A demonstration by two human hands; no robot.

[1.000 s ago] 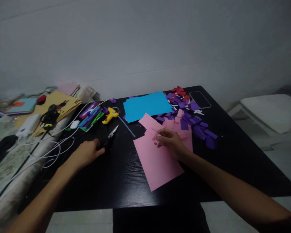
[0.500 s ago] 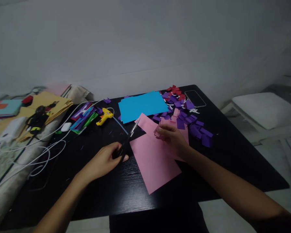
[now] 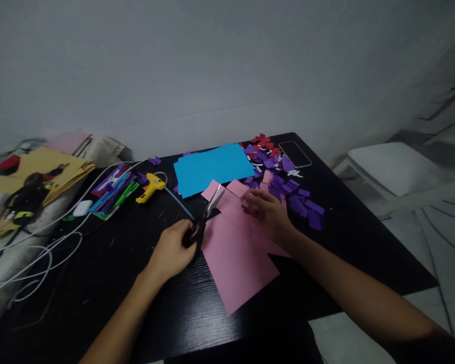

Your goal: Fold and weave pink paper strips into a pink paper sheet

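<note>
My left hand (image 3: 174, 247) is closed around the black handles of a pair of scissors (image 3: 211, 203), its metal blades pointing up and right over pink paper. In my right hand (image 3: 267, 210) the fingers pinch a small folded pink paper piece (image 3: 238, 188). Below both hands lies a large pink paper sheet (image 3: 238, 268), flat on the black table (image 3: 167, 323). A narrower pink strip is partly under the blades and fingers. Small pink and purple paper pieces (image 3: 298, 205) are heaped just beyond my right hand.
Blue sheets (image 3: 212, 169) lie at the back. To the left are a yellow glue gun (image 3: 150, 187), coloured paper strips (image 3: 116, 192), white cables (image 3: 45, 247) and yellow envelopes (image 3: 49, 164). Red paper pieces (image 3: 263, 141) sit near a phone-like outline (image 3: 296, 153). A white stool (image 3: 392, 162) stands at right.
The scissors have moved right, their blades now over the pink strip. The folded pink piece shows more clearly at my right fingertips. The whole view has shifted slightly.
</note>
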